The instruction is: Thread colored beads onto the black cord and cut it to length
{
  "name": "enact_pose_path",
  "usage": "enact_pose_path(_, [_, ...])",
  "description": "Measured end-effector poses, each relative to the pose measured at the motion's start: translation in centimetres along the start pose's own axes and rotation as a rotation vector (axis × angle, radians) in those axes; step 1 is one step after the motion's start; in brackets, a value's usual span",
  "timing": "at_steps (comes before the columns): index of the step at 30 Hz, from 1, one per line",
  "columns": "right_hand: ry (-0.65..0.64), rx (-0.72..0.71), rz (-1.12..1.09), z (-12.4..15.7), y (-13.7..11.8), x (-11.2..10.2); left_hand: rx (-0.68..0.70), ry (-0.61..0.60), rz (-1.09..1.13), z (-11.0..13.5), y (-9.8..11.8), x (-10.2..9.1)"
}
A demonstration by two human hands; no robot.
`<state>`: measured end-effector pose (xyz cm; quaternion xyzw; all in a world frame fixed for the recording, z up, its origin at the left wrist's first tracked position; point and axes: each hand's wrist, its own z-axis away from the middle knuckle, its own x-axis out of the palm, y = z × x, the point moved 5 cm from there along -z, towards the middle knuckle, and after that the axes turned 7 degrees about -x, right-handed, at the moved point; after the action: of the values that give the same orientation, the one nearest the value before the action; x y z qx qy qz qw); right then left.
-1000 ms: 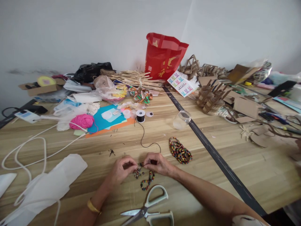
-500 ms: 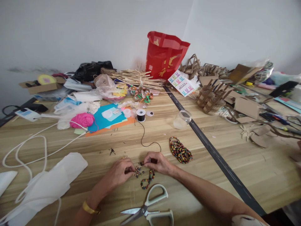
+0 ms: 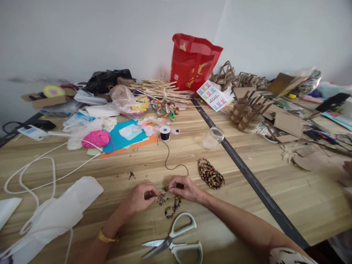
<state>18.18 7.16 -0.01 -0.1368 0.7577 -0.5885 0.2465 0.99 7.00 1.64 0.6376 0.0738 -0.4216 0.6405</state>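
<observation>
On the table, loose beads sit handy beside your left hand, narrowed, contents unclear. Your right hand seemingly pinches cord steady.

Red, yellow, green and perhaps blue beads, black cord, gold-patterned red bag, bright pink yarn

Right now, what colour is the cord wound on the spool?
Black; the cord shows best in the head view.
</observation>
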Motion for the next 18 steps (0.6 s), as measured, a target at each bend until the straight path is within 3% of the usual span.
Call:
enact_pose_path(5, [-0.006,0.017,-0.007,0.0,-0.1,0.0,-0.115,0.003,0.325,-0.4,-1.0,0.8])
enact_pose_path(9, [0.004,0.023,-0.02,0.1,-0.3,0.0,-0.112,0.009,0.525,-0.7,-1.2,1.5])
enact_pose_path(18, [0.01,0.014,-0.052,0.1,-0.4,0.1,-0.091,0.02,0.589,-0.8,-0.6,2.0])
